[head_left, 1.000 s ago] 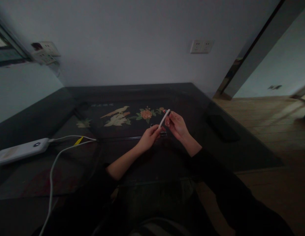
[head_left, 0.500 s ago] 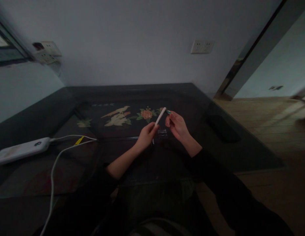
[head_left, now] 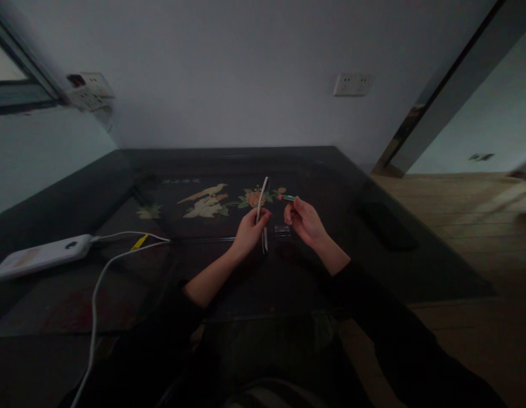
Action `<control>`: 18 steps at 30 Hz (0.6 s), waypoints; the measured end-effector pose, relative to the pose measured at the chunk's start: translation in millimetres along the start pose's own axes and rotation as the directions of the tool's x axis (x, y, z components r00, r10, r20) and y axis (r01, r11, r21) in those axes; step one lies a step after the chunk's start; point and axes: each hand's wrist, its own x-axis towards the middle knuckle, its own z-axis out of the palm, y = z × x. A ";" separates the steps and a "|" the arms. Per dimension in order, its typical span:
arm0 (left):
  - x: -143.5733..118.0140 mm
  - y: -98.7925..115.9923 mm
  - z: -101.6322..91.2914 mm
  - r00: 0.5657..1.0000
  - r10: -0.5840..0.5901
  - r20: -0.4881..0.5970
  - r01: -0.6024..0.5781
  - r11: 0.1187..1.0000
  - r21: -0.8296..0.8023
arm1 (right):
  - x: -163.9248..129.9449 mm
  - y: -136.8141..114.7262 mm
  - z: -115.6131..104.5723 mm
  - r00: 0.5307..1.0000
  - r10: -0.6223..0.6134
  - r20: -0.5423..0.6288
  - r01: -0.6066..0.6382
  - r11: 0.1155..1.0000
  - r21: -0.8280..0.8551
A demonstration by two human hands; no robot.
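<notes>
Upright in my left hand [head_left: 251, 231] is a slim white object [head_left: 261, 195], shaped like a remote control and seen almost edge-on. My fingers and thumb close around its lower part, and its reflection shows in the glass below. To the right, my right hand [head_left: 304, 220] pinches a small green battery-like cylinder [head_left: 288, 198] that points left, apart from the white object. On the tabletop between the hands lies a small dark, shiny item [head_left: 282, 232] with pale stripes; its kind is too dim to tell.
A white power bank [head_left: 46, 255] with a white cable [head_left: 94, 306] and yellow tag lies at the left of the dark glass table [head_left: 229, 283]. A dark flat object [head_left: 388, 225] lies on the right. Wall sockets [head_left: 353, 84] are behind the table.
The white object has turned more upright and edge-on, its top swinging left. The green cylinder, which was at its top end, is now apart from it and more fully visible.
</notes>
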 end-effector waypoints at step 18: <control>2.6 4.7 -5.8 0.989 0.133 -0.067 -0.130 0.990 0.050 | -1.1 12.7 3.7 0.966 0.244 0.090 -0.243 0.970 -0.021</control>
